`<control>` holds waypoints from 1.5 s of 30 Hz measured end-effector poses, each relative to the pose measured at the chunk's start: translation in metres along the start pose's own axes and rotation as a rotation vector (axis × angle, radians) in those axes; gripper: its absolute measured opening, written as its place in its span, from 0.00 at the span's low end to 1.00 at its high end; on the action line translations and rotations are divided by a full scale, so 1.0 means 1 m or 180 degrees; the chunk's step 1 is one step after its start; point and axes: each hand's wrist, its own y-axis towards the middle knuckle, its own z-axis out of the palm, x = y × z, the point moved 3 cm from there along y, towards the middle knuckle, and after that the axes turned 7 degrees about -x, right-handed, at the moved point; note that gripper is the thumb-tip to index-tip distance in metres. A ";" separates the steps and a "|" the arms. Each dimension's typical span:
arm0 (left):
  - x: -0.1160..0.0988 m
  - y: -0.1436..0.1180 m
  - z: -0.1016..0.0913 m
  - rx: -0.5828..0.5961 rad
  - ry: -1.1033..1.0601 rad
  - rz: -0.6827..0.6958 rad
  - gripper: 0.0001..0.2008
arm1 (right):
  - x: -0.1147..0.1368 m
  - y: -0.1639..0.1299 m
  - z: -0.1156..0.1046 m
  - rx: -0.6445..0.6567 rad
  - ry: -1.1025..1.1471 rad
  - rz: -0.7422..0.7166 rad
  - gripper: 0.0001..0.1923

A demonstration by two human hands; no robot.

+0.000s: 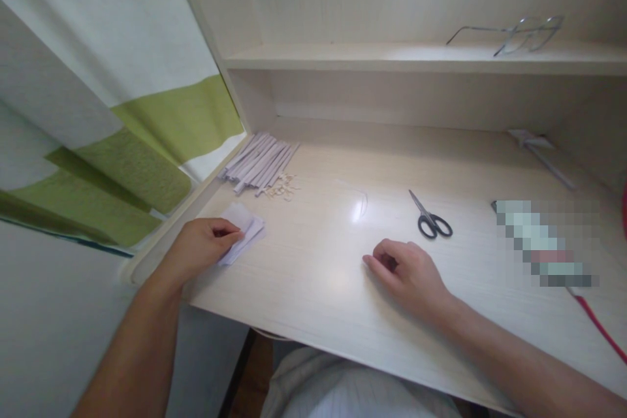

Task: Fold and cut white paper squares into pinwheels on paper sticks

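My left hand (203, 248) is at the left of the desk, its thumb and forefinger pinched on a small stack of thin white paper sheets (249, 235). How many sheets are between the fingers is hidden. Behind the stack lies a pile of rolled paper tubes (259, 160), side by side. Short pale twisted bits (281, 188) are scattered at the pile's front end. My right hand (404, 268) rests on the desk with fingers loosely curled in, and I see nothing in it. Just beyond it lie black-handled scissors (431, 219), blades pointing away to the left.
To the right lies a blurred-out phone-like object (539, 245) with a red cable (600, 326). A white stick-like item (543, 153) is in the back right corner. Eyeglasses (529, 36) stand on the shelf (372, 55). A green and white curtain (171, 117) hangs along the left side.
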 end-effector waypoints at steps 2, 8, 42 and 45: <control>-0.001 -0.001 0.001 0.0124 -0.0113 0.0081 0.18 | 0.001 0.001 -0.001 0.0022 0.0018 -0.0002 0.13; 0.001 -0.007 -0.002 0.0071 -0.0240 0.0229 0.23 | 0.003 0.000 -0.002 0.0097 0.0002 -0.0048 0.13; 0.047 -0.006 -0.032 0.0729 -0.0270 0.0848 0.15 | 0.011 -0.007 0.003 0.0166 0.0213 -0.0033 0.14; 0.051 -0.003 -0.032 0.0780 -0.0261 0.0906 0.14 | 0.009 -0.007 0.004 0.0145 0.0188 -0.0057 0.14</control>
